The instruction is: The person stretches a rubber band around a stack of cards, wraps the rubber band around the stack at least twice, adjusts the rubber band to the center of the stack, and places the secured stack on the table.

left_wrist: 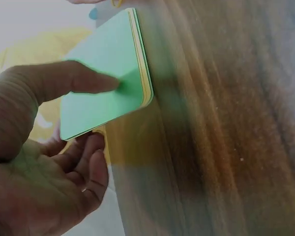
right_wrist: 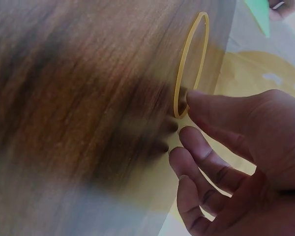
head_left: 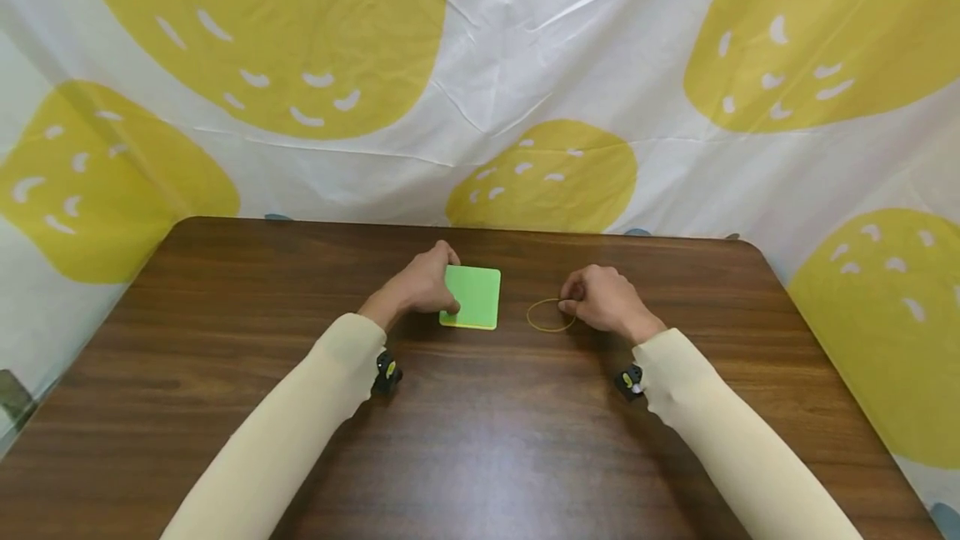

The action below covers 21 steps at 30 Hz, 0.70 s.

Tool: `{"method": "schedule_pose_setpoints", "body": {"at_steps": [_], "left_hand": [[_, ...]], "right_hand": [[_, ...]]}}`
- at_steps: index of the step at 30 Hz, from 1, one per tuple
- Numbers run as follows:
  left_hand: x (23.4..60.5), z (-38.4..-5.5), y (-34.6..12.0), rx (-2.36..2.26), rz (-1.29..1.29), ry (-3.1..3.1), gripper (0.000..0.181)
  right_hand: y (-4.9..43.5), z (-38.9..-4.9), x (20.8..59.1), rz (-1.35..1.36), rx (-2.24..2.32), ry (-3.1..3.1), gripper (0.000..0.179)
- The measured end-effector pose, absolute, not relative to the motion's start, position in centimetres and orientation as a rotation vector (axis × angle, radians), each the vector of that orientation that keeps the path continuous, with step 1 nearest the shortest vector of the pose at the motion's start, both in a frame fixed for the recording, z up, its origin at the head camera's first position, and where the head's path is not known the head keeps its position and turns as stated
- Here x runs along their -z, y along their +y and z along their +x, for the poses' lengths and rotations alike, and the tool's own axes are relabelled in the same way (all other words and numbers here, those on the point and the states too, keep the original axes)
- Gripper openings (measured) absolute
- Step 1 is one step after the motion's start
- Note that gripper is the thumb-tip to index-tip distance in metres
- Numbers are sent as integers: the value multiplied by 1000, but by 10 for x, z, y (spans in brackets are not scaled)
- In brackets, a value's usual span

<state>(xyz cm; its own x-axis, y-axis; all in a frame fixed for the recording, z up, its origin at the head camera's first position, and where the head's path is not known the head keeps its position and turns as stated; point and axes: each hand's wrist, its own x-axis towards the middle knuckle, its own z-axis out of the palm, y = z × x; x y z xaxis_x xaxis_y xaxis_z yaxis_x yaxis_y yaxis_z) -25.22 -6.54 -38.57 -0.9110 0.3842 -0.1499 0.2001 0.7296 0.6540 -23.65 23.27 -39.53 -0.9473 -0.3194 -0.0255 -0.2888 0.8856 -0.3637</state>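
My left hand (head_left: 426, 280) grips a stack of thin square cards (head_left: 477, 294) with rounded corners. The top card is bright green, and yellowish layers show along the edge of the stack (left_wrist: 143, 73) in the left wrist view. There the thumb (left_wrist: 88, 78) presses on the green face while the other fingers curl underneath. To the right, a thin yellow rubber band (head_left: 531, 319) forms an open loop at the fingertips of my right hand (head_left: 603, 298). In the right wrist view the thumb and forefinger pinch one end of the rubber band (right_wrist: 179, 83); the remaining fingers are bent.
Both hands work over the far half of a dark brown wooden table (head_left: 480, 423) with rounded back corners. A white curtain (head_left: 495, 48) printed with large yellow fruit shapes hangs directly behind the table and along its sides.
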Motion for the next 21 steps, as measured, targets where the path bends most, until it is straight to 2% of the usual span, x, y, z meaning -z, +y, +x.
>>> {"method": "schedule_pose_setpoints", "body": {"at_steps": [13, 21], "left_hand": [[386, -236, -61, -1061, 633, 2873, 36], [389, -234, -64, -1056, 664, 2873, 18]], "right_hand": [[228, -236, 396, -532, 396, 2931, 6], [229, -228, 389, -501, 705, 2848, 6]]}}
